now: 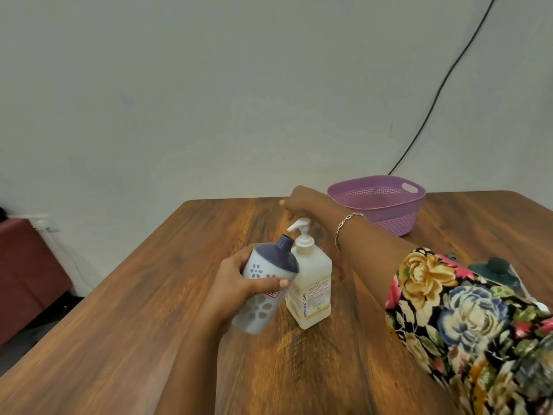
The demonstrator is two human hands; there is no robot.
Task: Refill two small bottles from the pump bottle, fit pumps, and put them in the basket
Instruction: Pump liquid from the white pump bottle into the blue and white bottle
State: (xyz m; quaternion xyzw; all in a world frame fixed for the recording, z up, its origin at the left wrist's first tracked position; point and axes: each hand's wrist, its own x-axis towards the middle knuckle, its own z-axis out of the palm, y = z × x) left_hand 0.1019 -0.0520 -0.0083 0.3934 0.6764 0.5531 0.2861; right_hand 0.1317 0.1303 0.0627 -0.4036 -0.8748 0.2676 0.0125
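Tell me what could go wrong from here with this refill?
1. The bottle has a narrow neck, tilted at the spout; a slight miss would squirt liquid onto the table.
2. Nothing grips the pump bottle by its body; an off-centre press by the right hand might tip it.
3. The left hand holds the bottle tilted, so it could spill once fuller.

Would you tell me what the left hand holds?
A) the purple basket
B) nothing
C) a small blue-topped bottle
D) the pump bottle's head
C: the left hand grips the small blue-topped bottle, tilted toward the pump bottle nozzle.
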